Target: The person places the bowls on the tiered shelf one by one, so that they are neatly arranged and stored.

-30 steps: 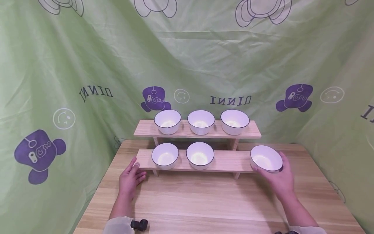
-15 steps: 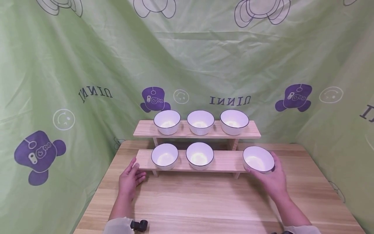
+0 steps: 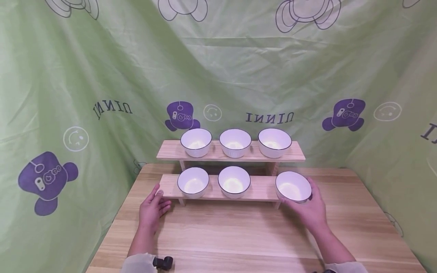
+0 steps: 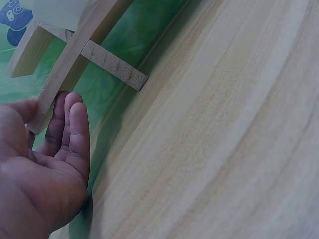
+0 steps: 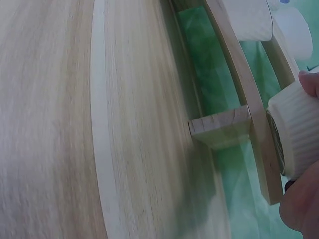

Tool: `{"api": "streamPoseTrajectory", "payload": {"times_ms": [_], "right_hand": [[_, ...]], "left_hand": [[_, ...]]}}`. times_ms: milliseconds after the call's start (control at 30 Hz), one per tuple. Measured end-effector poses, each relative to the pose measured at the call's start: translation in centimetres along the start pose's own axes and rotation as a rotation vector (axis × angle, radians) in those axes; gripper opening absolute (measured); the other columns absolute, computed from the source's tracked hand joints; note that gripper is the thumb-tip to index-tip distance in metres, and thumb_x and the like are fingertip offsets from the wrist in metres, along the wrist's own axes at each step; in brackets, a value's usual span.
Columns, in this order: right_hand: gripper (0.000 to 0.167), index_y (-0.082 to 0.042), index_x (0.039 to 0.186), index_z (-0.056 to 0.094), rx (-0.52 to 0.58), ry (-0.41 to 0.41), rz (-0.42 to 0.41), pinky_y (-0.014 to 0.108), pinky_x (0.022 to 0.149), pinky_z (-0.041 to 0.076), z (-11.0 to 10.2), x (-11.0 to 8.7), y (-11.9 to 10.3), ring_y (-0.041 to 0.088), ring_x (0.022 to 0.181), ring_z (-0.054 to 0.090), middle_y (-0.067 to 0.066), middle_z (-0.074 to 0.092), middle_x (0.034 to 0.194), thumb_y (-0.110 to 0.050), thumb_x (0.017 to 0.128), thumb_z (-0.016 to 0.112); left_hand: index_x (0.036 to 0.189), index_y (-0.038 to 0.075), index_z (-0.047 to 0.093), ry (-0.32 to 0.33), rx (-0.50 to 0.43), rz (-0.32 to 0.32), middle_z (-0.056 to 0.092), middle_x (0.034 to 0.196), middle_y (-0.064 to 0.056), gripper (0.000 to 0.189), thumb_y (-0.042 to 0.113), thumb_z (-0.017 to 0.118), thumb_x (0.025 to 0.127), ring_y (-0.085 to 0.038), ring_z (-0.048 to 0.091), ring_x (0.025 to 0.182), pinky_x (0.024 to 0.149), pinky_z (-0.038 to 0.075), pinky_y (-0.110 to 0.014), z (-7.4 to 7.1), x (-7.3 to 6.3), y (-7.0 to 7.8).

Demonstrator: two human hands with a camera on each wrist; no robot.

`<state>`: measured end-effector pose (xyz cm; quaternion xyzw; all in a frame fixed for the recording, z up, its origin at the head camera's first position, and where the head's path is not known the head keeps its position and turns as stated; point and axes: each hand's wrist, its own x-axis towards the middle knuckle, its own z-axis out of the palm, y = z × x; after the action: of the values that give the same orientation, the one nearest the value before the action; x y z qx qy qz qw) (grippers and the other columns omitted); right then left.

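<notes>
In the head view my right hand [image 3: 308,210] grips a white bowl [image 3: 293,185] with a dark rim by its right side. The bowl is over the right end of the lower wooden shelf [image 3: 261,185]; whether it touches the board I cannot tell. The right wrist view shows the ribbed outside of this bowl [image 5: 301,129], with part of the hand cut off by the frame. My left hand [image 3: 150,208] holds the left end of the lower shelf. In the left wrist view, the thumb lies on one side of the board [image 4: 65,74] and the fingers on the other.
Two like bowls, one left [image 3: 193,182] and one in the middle [image 3: 234,182], stand on the lower shelf. Behind, the upper shelf [image 3: 215,151] bears three bowls, the middle one [image 3: 235,143] among them. A green curtain [image 3: 232,68] hangs behind the wooden table [image 3: 235,235].
My right hand has carried its bowl leftward, from beyond the lower shelf's right end to over that end. The left hand and the other bowls have stayed put.
</notes>
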<state>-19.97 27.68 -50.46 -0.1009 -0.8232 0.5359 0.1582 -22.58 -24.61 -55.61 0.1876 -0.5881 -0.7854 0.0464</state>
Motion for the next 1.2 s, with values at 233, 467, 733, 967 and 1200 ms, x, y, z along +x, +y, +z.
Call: {"api": "streamPoseTrajectory", "payload": {"times_ms": [233, 467, 733, 967, 1200], "right_hand": [[0.127, -0.009, 0.163, 0.027, -0.011, -0.014, -0.021, 0.059, 0.119, 0.035, 0.8, -0.1, -0.2, 0.042, 0.142, 0.04, 0.024, 0.04, 0.157, -0.027, 0.063, 0.103], [0.13, -0.009, 0.164, 0.025, -0.043, -0.051, -0.02, 0.06, 0.118, 0.036, 1.7, -0.3, -0.5, 0.044, 0.141, 0.042, 0.027, 0.041, 0.156, -0.033, 0.063, 0.103], [0.127, -0.012, 0.163, 0.029, -0.063, -0.078, -0.039, 0.059, 0.118, 0.036, 2.7, -0.3, -0.9, 0.044, 0.139, 0.044, 0.026, 0.043, 0.155, -0.039, 0.063, 0.102], [0.126, -0.011, 0.162, 0.032, -0.054, -0.089, -0.06, 0.06, 0.117, 0.037, 3.5, -0.1, -0.9, 0.043, 0.139, 0.044, 0.023, 0.042, 0.156, -0.039, 0.062, 0.103], [0.122, -0.014, 0.16, 0.035, -0.075, -0.091, -0.073, 0.057, 0.114, 0.041, 4.3, 0.2, -0.9, 0.039, 0.135, 0.048, 0.019, 0.049, 0.151, -0.042, 0.061, 0.102]], "left_hand": [[0.158, 0.03, 0.045, -0.001, 0.01, -0.009, 0.074, 0.088, -0.002, 0.063, 0.04, 0.069, 0.101, -0.018, 0.074, 0.082, 0.084, 0.065, -0.035, 0.0, 0.1, 0.0], [0.158, 0.03, 0.045, -0.001, 0.011, -0.011, 0.074, 0.088, -0.002, 0.062, 0.039, 0.068, 0.101, -0.018, 0.074, 0.082, 0.084, 0.065, -0.035, -0.1, 0.1, -0.1], [0.158, 0.029, 0.045, -0.005, 0.009, 0.01, 0.075, 0.087, -0.002, 0.064, 0.041, 0.07, 0.1, -0.018, 0.074, 0.081, 0.083, 0.065, -0.036, -0.1, 0.3, -0.3], [0.159, 0.028, 0.044, -0.003, 0.006, 0.016, 0.075, 0.086, -0.002, 0.064, 0.04, 0.069, 0.101, -0.017, 0.075, 0.078, 0.081, 0.066, -0.036, -0.1, 0.4, -0.3], [0.159, 0.028, 0.044, -0.001, 0.016, 0.021, 0.075, 0.088, -0.002, 0.064, 0.04, 0.068, 0.101, -0.017, 0.074, 0.08, 0.082, 0.066, -0.035, -0.1, 0.3, -0.3]]}}
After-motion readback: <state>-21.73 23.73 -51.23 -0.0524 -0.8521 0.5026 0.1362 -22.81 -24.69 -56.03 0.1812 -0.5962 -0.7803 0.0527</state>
